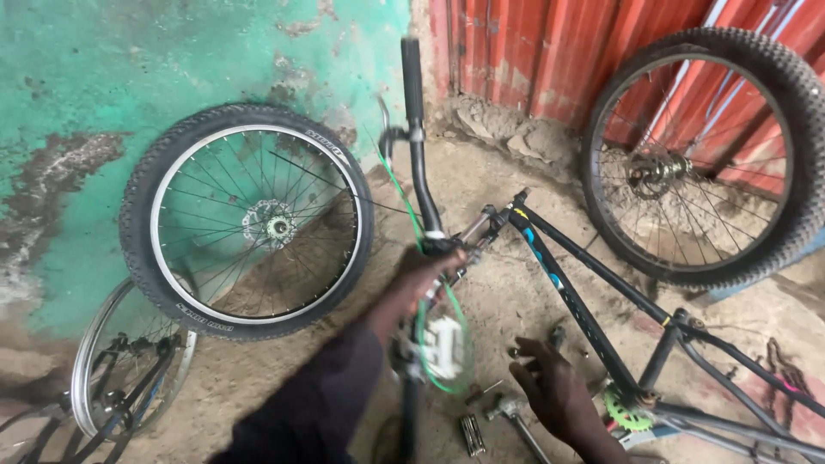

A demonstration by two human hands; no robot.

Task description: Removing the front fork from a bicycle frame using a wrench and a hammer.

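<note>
Left hand [427, 271] is wrapped around the handlebar stem [440, 245] of the black bicycle frame [593, 318], which lies on its side on the dirt floor [507, 292], grip pressed closed on the metal right where the bar meets the head tube. The black handlebar [415, 129] sticks up toward the wall, a green cable [404, 202] looping down from its lever past a white pedal [444, 344]. Right hand [550, 387] hangs low, fingers loosely spread and holding nothing, just above small bolts [516, 352] and a folding multi-tool [471, 434] on the ground, a wrench-like tool [514, 412] beside it. By my reading the stem is being steadied while a tool or fastener gets picked; that calls for a firm hold on the bar and a clean pinch on a small part in the dirt. Green chainring [625, 412] sits at the bottom bracket. One knobby wheel [245, 223] leans on the turquoise wall [103, 77], a bare rim [129, 361] below it, another wheel [705, 159] against the red corrugated sheet [550, 51]. No packages or signs; only white tyre lettering, too small to matter.
</note>
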